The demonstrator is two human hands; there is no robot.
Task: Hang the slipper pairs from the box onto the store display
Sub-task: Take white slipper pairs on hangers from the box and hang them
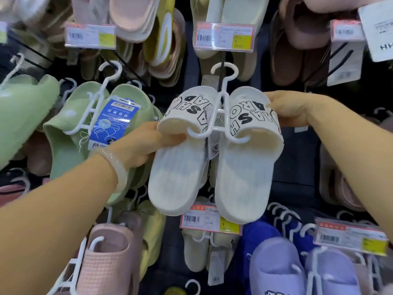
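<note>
Hands, left (136, 145) and right (291, 109), clamp white slipper pair (212, 150) before crowded display hooks (221, 67).

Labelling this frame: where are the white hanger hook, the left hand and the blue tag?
white hanger hook (224, 70): head view, top curve.
left hand (140, 143): head view, back of hand.
blue tag (111, 122): head view, printed face.

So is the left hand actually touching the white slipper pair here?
Touching. The head view shows the left hand with its thumb pressed onto the left slipper's footbed in the white slipper pair.
</note>
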